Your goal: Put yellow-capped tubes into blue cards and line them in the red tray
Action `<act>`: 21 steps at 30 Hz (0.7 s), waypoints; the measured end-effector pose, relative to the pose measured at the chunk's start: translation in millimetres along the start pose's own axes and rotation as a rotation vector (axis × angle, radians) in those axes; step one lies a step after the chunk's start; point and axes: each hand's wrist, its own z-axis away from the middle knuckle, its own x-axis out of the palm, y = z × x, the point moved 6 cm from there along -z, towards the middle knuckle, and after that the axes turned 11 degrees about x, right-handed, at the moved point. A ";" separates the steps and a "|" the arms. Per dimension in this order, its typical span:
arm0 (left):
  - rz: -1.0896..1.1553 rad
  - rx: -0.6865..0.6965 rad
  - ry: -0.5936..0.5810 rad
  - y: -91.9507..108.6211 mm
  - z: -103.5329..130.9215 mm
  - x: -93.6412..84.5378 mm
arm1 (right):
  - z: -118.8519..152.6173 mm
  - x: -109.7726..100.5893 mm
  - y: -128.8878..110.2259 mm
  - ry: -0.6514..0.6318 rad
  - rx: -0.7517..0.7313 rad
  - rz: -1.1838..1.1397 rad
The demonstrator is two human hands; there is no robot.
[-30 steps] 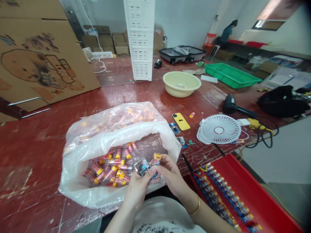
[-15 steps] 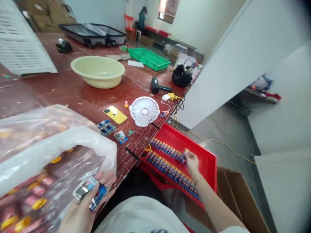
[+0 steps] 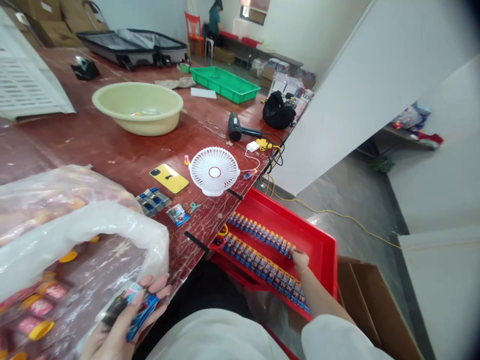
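Note:
My left hand (image 3: 127, 320) is closed around a small stack of shiny blue printed labels (image 3: 140, 315), at the edge of a clear plastic bag (image 3: 108, 220). Pink tubes with yellow caps (image 3: 37, 305) lie in and around the bag's mouth. In the red tray (image 3: 315, 235), my right hand (image 3: 301, 260) pinches the last small tube (image 3: 290, 250) of the upper row; its fingertips are partly hidden. Blue-labelled tubes with orange tops stand in that row and in a second row (image 3: 262, 265) nearer me.
On the red table are a white fan (image 3: 214, 171), a yellow phone (image 3: 168, 178), label packs (image 3: 153, 201), a cream basin (image 3: 138, 110), a hair dryer (image 3: 240, 129) and a green tray (image 3: 225, 85). A cardboard box (image 3: 375, 300) stands right of the red tray. Another person (image 3: 214, 22) is far back.
My right hand has lowered a tube from above the tray to the end of the upper row. My left hand keeps its labels and has shifted slightly down-left in view.

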 end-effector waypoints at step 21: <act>0.014 0.247 0.244 43.9 29.8 -92.8 | 545.4 122.6 -179.5 -1.310 -1.504 0.204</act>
